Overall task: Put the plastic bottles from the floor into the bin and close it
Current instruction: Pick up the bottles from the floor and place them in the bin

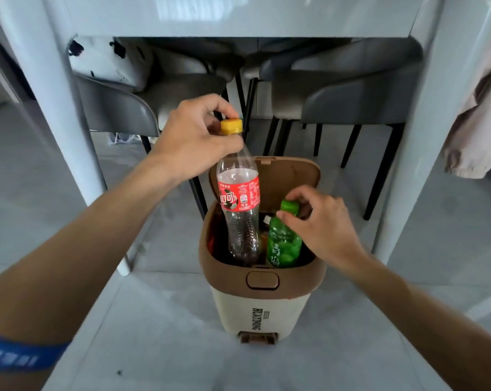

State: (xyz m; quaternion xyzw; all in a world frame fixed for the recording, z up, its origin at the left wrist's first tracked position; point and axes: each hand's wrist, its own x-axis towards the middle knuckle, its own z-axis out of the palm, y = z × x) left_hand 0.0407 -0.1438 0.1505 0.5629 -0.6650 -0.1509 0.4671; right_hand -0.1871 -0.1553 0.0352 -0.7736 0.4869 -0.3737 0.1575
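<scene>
A cream bin (260,311) with a brown rim stands on the floor, its brown lid (289,179) tipped up and open at the back. My left hand (193,136) grips the neck of a clear bottle (240,210) with a red label and yellow cap; the bottle stands upright with its lower half inside the bin. My right hand (320,221) pinches the green cap of a green bottle (283,244), which sits inside the bin on the right. Something else lies deeper in the bin between the two bottles, mostly hidden.
A white table (238,18) stands right behind the bin, its legs (55,108) on either side. Grey chairs (351,91) with thin black legs are tucked under it. A beige cloth (475,131) hangs at the right. The floor is grey tile (159,320).
</scene>
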